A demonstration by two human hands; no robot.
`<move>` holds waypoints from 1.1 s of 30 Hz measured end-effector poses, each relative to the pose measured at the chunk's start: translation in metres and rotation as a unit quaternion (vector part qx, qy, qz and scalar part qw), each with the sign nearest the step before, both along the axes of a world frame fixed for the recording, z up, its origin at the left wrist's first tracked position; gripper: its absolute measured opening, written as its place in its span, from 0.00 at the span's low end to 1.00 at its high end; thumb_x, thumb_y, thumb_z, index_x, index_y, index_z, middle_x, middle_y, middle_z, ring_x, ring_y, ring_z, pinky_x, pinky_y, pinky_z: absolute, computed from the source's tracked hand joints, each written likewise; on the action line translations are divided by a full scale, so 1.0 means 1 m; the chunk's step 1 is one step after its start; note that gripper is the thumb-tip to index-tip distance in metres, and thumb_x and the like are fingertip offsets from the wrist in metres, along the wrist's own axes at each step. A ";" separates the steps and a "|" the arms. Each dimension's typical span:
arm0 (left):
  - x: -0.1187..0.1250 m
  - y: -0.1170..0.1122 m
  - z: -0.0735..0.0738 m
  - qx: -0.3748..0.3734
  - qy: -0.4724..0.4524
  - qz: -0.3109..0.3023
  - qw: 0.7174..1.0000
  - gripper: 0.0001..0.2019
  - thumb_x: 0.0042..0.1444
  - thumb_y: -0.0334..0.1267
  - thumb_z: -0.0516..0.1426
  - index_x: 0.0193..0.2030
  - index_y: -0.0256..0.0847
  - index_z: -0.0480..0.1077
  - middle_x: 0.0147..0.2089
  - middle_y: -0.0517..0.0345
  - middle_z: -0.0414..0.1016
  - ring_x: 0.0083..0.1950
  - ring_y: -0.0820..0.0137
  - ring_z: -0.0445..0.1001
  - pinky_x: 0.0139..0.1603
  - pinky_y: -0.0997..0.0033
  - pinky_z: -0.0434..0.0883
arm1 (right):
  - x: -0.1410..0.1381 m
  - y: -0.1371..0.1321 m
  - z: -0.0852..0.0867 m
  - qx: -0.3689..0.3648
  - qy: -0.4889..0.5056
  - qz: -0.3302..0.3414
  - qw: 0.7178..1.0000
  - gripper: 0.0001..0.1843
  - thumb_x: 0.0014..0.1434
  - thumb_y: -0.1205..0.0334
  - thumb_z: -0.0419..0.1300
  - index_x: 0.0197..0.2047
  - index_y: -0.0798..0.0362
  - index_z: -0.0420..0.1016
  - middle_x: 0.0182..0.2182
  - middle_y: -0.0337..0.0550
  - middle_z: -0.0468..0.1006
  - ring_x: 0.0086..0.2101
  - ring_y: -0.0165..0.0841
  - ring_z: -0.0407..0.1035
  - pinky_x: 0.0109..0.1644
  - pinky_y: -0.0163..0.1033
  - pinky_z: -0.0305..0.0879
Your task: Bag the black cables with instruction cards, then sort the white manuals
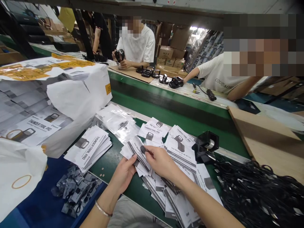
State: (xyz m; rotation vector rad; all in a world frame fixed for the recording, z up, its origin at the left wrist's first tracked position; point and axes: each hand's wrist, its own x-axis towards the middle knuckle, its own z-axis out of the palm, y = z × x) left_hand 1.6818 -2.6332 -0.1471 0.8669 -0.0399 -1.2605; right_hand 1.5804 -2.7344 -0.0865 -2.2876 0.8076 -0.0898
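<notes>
My left hand (pixel 124 174) is closed on the lower left edge of a small stack of white user manuals (pixel 136 148), thumb on top. At the upper right edge, my right hand (pixel 160 160) has its fingers bent and pressed together on the same manuals. A small dark patch shows at its fingertips; whether it is a finger cover or print, I cannot tell. Below and right of my hands lies a spread pile of manuals (pixel 181 145). A fanned stack of leaflets (pixel 89 147) is on the left, and clear plastic bags (pixel 120 123) lie behind my hands.
Tangled black cables (pixel 261 193) heap at the right, near a black tape dispenser (pixel 206 145). A blue bin (pixel 49 202) holds small bagged parts (pixel 78 190). A large torn paper package (pixel 95 82) stands left. Across the green conveyor (pixel 166 98), people handle black devices (pixel 175 82).
</notes>
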 end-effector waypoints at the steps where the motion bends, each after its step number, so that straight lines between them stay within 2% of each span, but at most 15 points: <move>1: 0.000 0.000 0.000 0.007 -0.002 0.005 1.000 0.21 0.56 0.30 0.56 0.57 0.40 0.62 0.49 0.52 0.76 0.54 0.62 0.70 0.54 0.63 0.68 | -0.001 -0.002 0.000 -0.002 -0.010 -0.007 1.000 0.18 0.60 0.67 0.45 0.49 0.54 0.70 0.24 0.40 0.73 0.25 0.31 0.65 0.29 0.33 0.55; 3: 0.001 0.001 0.000 0.021 -0.007 0.013 1.000 0.22 0.56 0.29 0.55 0.58 0.40 0.61 0.49 0.51 0.75 0.53 0.62 0.71 0.53 0.63 0.70 | -0.003 -0.006 0.000 -0.018 -0.027 -0.018 0.999 0.25 0.60 0.67 0.45 0.60 0.52 0.59 0.23 0.38 0.71 0.23 0.31 0.63 0.28 0.33 0.54; 4: 0.002 0.001 0.000 0.029 -0.009 0.016 0.999 0.23 0.56 0.28 0.55 0.58 0.39 0.61 0.49 0.51 0.75 0.52 0.62 0.71 0.52 0.63 0.70 | -0.003 -0.008 0.000 -0.030 -0.033 -0.021 0.999 0.27 0.60 0.68 0.44 0.63 0.50 0.54 0.22 0.37 0.71 0.22 0.30 0.62 0.27 0.33 0.54; 6: 0.003 0.001 0.002 0.045 -0.015 0.024 0.999 0.23 0.55 0.27 0.55 0.59 0.39 0.60 0.48 0.50 0.76 0.51 0.62 0.73 0.51 0.63 0.71 | -0.004 -0.011 0.001 -0.052 -0.046 -0.025 0.997 0.29 0.59 0.68 0.44 0.64 0.48 0.52 0.21 0.36 0.70 0.20 0.30 0.61 0.26 0.33 0.53; 8: 0.004 0.001 0.005 0.058 -0.020 0.033 0.998 0.24 0.55 0.25 0.54 0.59 0.38 0.59 0.47 0.50 0.77 0.49 0.63 0.74 0.50 0.64 0.72 | -0.005 -0.015 0.002 -0.060 -0.052 -0.037 0.996 0.28 0.60 0.67 0.44 0.64 0.49 0.53 0.21 0.36 0.70 0.20 0.30 0.61 0.26 0.34 0.54; 13: 0.006 0.001 0.004 0.081 -0.026 0.047 0.995 0.23 0.55 0.24 0.53 0.58 0.36 0.60 0.44 0.50 0.78 0.45 0.64 0.76 0.47 0.64 0.74 | -0.008 -0.021 0.005 -0.051 -0.053 -0.066 0.995 0.24 0.60 0.63 0.45 0.57 0.56 0.65 0.23 0.39 0.72 0.22 0.32 0.63 0.27 0.35 0.57; 18: 0.005 0.000 -0.004 0.098 -0.025 0.055 0.993 0.21 0.55 0.24 0.53 0.56 0.34 0.63 0.45 0.48 0.78 0.44 0.64 0.76 0.47 0.64 0.74 | -0.011 -0.029 0.000 -0.008 -0.100 -0.105 0.989 0.22 0.58 0.61 0.48 0.55 0.55 0.67 0.29 0.42 0.76 0.30 0.35 0.69 0.33 0.38 0.63; 21: 0.004 -0.001 -0.004 0.098 -0.026 0.057 0.993 0.18 0.56 0.28 0.54 0.55 0.36 0.65 0.47 0.48 0.76 0.46 0.64 0.76 0.48 0.64 0.73 | -0.012 -0.033 -0.003 0.049 -0.131 -0.125 0.982 0.20 0.58 0.59 0.51 0.52 0.54 0.69 0.35 0.44 0.78 0.35 0.36 0.71 0.38 0.39 0.64; 25: 0.002 -0.002 0.002 0.086 -0.026 0.044 0.995 0.18 0.56 0.35 0.57 0.54 0.39 0.67 0.50 0.49 0.75 0.49 0.63 0.74 0.50 0.65 0.72 | -0.010 -0.031 -0.001 0.075 -0.154 -0.125 0.977 0.11 0.57 0.59 0.53 0.41 0.50 0.74 0.34 0.40 0.79 0.34 0.34 0.72 0.37 0.37 0.65; 29: -0.001 -0.004 0.008 0.087 -0.025 0.036 0.995 0.18 0.55 0.35 0.57 0.53 0.40 0.67 0.51 0.50 0.74 0.51 0.64 0.72 0.51 0.68 0.72 | -0.008 -0.025 0.002 -0.028 -0.175 -0.170 0.969 0.07 0.56 0.60 0.55 0.33 0.50 0.73 0.30 0.38 0.78 0.31 0.34 0.71 0.32 0.36 0.64; 33: -0.005 -0.004 0.009 0.104 -0.023 0.045 0.993 0.16 0.56 0.34 0.56 0.52 0.39 0.68 0.50 0.51 0.75 0.51 0.66 0.73 0.51 0.70 0.71 | -0.007 -0.022 -0.003 -0.162 -0.205 -0.153 0.953 0.06 0.55 0.66 0.54 0.31 0.51 0.72 0.30 0.39 0.78 0.32 0.33 0.72 0.34 0.35 0.64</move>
